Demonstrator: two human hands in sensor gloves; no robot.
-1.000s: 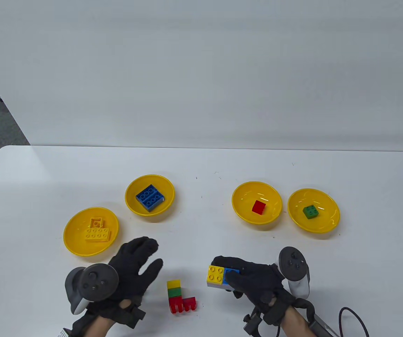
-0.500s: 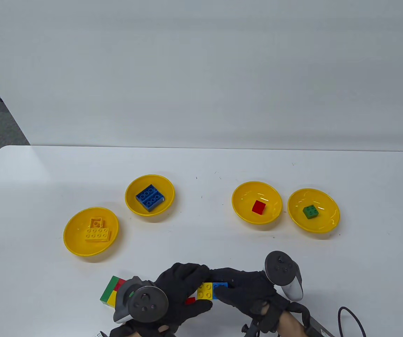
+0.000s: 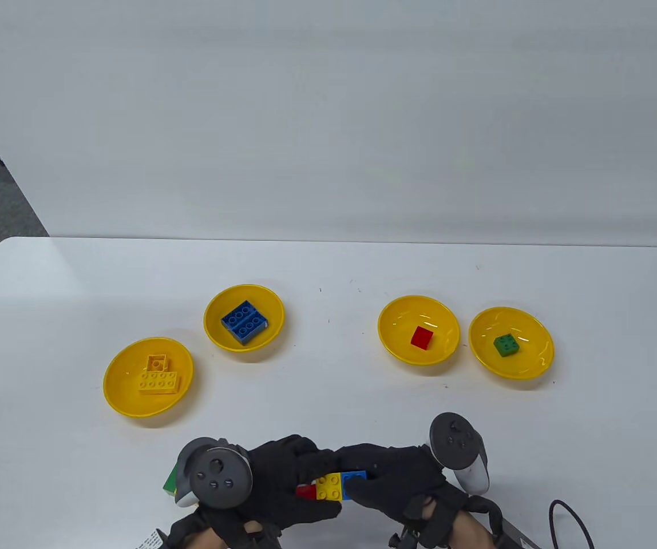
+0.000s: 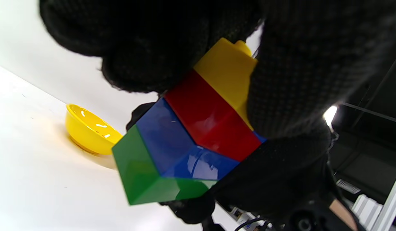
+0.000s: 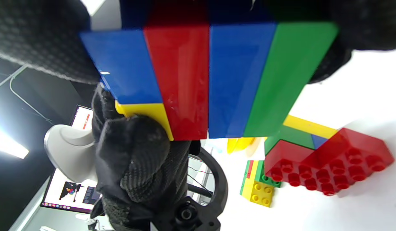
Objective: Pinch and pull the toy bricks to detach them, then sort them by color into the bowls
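Between knit-gloved left hand (image 3: pixel 283 480) and right hand (image 3: pixel 397 477): glossy blocky brick stack (image 3: pixel 337 486).

the table (image 3: pixel 363 269) is white. four bowls (image 3: pixel 149 377) are all yellow; they hold yellow, blue, red and green bricks. the brick stack (image 5: pixel 204 80) shows bands of blue, red, blue, green, with a yellow top. both gloves (image 3: pixel 283 474) are black; the trackers (image 3: pixel 214 477) are grey.

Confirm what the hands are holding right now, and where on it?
Both grip one multicolour brick stack: left hand at its red-yellow end, right hand at its blue end.
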